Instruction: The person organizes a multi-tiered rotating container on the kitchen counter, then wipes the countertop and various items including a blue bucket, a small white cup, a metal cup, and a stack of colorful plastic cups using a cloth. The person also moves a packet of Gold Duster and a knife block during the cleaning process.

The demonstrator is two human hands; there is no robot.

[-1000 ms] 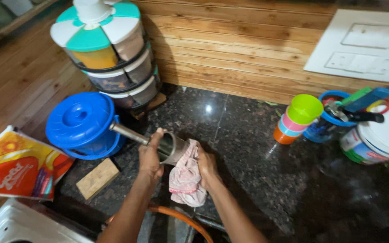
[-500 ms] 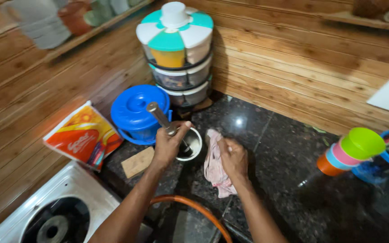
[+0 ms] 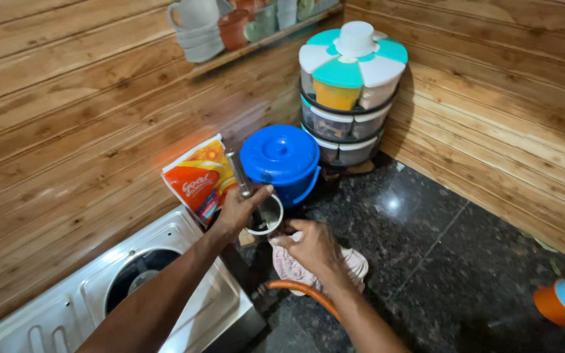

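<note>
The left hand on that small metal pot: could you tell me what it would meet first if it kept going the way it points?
The left hand points up and away, toward the blue lidded bucket just behind the small metal pot. It would probably meet the bucket's side first, though depth is hard to judge.

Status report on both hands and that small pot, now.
Left hand gripping the small steel pot by its handle. Right hand on the pink cloth beside the pot. Blue lidded bucket close behind, orange hose under the wrist.
</note>
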